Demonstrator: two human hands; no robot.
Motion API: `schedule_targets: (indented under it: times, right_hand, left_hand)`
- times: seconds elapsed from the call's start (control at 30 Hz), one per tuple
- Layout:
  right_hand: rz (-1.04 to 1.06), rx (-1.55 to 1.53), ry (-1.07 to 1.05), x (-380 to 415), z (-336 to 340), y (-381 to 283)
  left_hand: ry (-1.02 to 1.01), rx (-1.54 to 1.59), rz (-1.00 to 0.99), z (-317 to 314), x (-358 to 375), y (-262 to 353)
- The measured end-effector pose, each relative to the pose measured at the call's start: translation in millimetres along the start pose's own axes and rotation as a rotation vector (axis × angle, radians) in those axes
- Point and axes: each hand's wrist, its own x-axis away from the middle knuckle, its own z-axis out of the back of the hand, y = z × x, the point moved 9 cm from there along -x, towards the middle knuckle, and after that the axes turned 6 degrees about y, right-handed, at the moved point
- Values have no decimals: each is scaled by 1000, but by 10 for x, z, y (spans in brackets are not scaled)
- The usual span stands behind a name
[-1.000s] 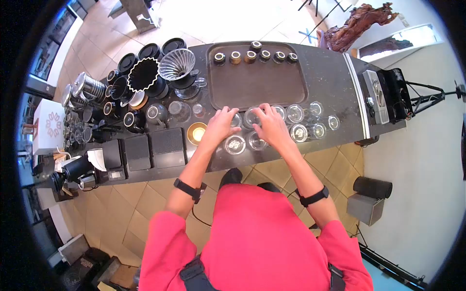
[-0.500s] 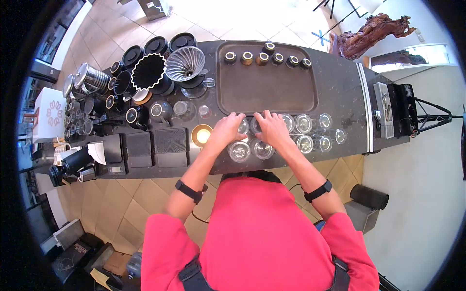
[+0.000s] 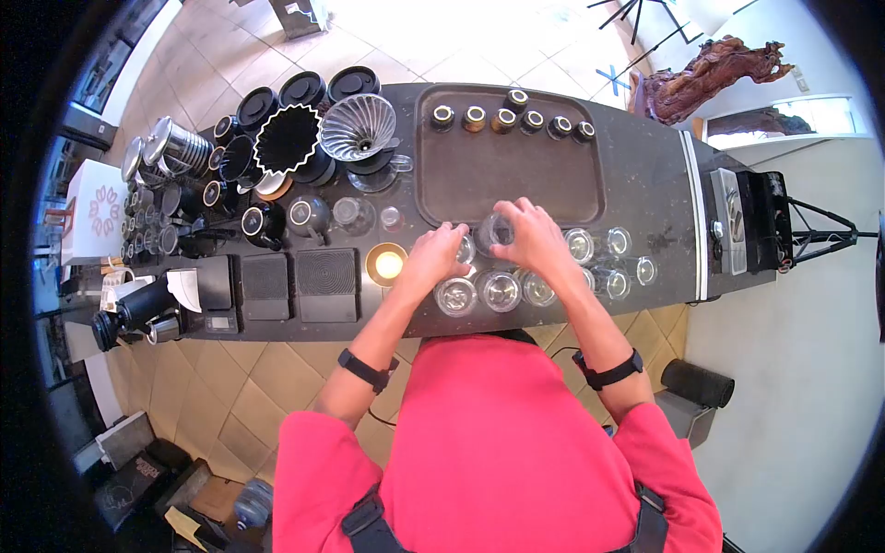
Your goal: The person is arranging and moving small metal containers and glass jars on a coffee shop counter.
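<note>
Since the earlier frame the right hand (image 3: 535,238) has lifted a glass cup (image 3: 498,230) at the tray (image 3: 516,175) front edge (fingers gripping it); left hand (image 3: 433,256) rests on an adjacent glass (image 3: 466,249); no legible writing.

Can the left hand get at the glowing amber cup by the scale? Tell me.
Probably yes. The left hand rests on a glass right beside the amber cup, with bare counter between and nothing blocking.
</note>
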Motion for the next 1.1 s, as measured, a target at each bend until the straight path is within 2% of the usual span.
schedule_targets:
  times: [0.17,0.3,0.47,0.87,1.1]
  right_hand:
    - [-43,-23,121,-271,187,97]
    - [-51,8,156,-469,18,199]
    - [-42,31,131,-577,-302,272]
    - [-45,-28,139,-512,-400,296]
    - [-59,-63,159,-495,-371,290]
  left_hand:
    - [28,-1,-31,78,21,92]
    - [2,-32,-9,50,27,91]
    - [26,-30,10,15,15,37]
    - [53,-77,-5,87,27,141]
    - [53,-64,46,458,-23,218]
